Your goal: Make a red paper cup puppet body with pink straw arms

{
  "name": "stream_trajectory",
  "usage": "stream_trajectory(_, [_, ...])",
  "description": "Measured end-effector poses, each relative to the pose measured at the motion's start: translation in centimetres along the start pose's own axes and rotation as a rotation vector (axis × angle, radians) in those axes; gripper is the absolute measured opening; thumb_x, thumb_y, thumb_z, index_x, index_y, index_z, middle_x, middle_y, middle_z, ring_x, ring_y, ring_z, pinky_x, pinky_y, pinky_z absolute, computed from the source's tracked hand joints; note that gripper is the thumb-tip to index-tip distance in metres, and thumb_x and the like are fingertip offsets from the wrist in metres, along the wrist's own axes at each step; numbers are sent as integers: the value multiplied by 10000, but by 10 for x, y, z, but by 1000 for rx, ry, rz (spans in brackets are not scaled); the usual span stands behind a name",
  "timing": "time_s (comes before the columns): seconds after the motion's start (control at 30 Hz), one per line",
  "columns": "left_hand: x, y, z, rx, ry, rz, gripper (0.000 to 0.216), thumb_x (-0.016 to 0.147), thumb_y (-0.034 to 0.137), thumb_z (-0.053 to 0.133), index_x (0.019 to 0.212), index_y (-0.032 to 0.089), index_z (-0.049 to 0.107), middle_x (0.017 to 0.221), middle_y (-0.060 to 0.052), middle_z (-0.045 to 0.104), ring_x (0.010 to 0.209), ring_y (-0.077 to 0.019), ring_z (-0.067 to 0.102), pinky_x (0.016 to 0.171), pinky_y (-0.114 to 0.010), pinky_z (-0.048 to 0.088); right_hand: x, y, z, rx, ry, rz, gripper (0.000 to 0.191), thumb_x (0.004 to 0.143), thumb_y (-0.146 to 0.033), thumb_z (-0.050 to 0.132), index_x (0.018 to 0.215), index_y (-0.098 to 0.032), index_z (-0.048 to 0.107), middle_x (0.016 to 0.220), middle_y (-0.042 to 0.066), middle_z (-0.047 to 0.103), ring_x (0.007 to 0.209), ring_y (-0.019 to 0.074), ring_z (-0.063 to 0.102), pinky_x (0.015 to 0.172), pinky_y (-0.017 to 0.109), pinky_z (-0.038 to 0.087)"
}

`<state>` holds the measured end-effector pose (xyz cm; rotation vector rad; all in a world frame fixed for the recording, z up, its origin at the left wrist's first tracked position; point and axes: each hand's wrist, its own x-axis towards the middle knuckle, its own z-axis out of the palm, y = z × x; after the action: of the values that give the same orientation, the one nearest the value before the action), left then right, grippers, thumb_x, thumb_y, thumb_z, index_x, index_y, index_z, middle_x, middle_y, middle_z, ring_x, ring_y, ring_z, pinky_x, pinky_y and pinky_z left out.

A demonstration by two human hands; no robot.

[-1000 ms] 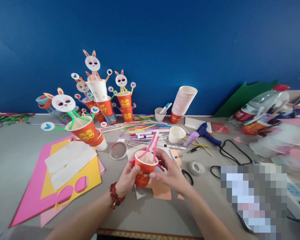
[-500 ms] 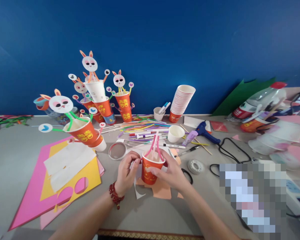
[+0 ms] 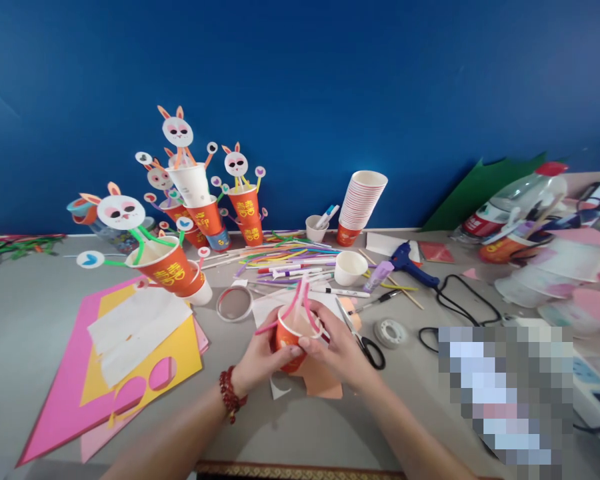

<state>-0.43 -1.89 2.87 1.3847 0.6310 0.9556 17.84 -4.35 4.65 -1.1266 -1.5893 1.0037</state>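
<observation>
Left hand (image 3: 261, 361): bare | left wrist (image 3: 241, 381): wears a bracelet (image 3: 227, 392) of dark red, round beads, which look wound in more than one row | small pendant (image 3: 232, 418) hangs from it, its detail too blurred to tell | right hand (image 3: 339, 352): bare | both forearms (image 3: 180, 428): uncovered as far as they show

A smooth, deep blue wall (image 3: 300, 73) fills the whole far side, darker toward the top and brighter low down, right of the middle, where a soft glow falls on it. A faint pale streak shows at its far left. Below runs a matte grey tabletop (image 3: 390, 433), meeting the wall along a thin pale line. A patterned brown-and-gold band (image 3: 300, 471) borders its near edge, with darkness beneath.
</observation>
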Motion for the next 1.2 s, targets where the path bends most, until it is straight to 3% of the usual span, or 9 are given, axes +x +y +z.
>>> stream_trajectory(0.1, [-1, 4, 3, 32, -60, -50, 539, 838, 394, 706, 1313, 191, 553, 1248, -116, 627, 1138, -290, 588, 992, -395, 470, 2, 2, -6, -49, 129, -43, 346, 898, -457, 585, 1138, -208, 616, 1153, 107, 640, 1051, 269, 613, 877, 369, 522])
stream_trajectory(0.17, [-3, 5, 3, 16, -115, -89, 541, 821, 391, 723, 1300, 187, 575, 1271, -117, 616, 1150, -299, 583, 991, -394, 471, 4, 2, -11, 19, 209, 12, 315, 901, -451, 590, 1094, -207, 638, 1027, 84, 667, 915, 231, 640, 794, 334, 539])
stream_trajectory(0.33, [-8, -5, 3, -72, -128, -194, 589, 794, 395, 749, 1312, 181, 566, 1258, -124, 628, 1127, -300, 599, 964, -392, 487, 8, -3, -15, 142, 260, 134, 226, 850, -411, 674, 836, -186, 673, 762, 26, 656, 670, 162, 602, 612, 253, 505])
stream_trajectory(0.63, [-14, -15, 4, -174, 4, -217, 544, 786, 410, 759, 1260, 204, 592, 1181, -93, 673, 1023, -248, 638, 867, -323, 520, 5, -2, -8, 181, 194, 147, 199, 855, -386, 679, 837, -188, 660, 772, 19, 666, 688, 156, 609, 644, 254, 488])
stream_trajectory(0.83, [-10, -7, 5, -168, -20, -175, 543, 773, 434, 761, 1232, 175, 631, 1168, -116, 689, 1004, -265, 649, 837, -321, 534, 8, -4, -11, 171, 206, 150, 242, 852, -427, 659, 894, -189, 641, 796, 23, 652, 707, 160, 598, 663, 261, 484])
stream_trajectory(0.97, [-6, -7, -3, -144, 123, -132, 500, 775, 416, 760, 1195, 167, 653, 1132, -113, 712, 980, -258, 665, 824, -311, 542, 8, -5, -14, 54, 114, 175, 303, 887, -480, 598, 970, -191, 632, 846, 41, 665, 714, 165, 597, 639, 262, 469])
stream_trajectory(1.1, [-4, -10, -12, -155, 313, -140, 474, 767, 430, 756, 1138, 148, 669, 1055, -113, 737, 905, -243, 683, 757, -293, 555, 4, -1, -7, -67, -37, 191, 391, 973, -490, 476, 730, -199, 571, 663, 4, 619, 618, 141, 569, 579, 236, 420])
stream_trajectory(1.2, [-4, -8, -12, -209, 415, -172, 473, 709, 454, 789, 1036, 129, 679, 897, -89, 743, 742, -205, 680, 647, -275, 554, 2, 1, 0, -97, -53, 140, 420, 1002, -449, 438, 681, -199, 542, 652, -2, 614, 620, 134, 576, 597, 228, 420])
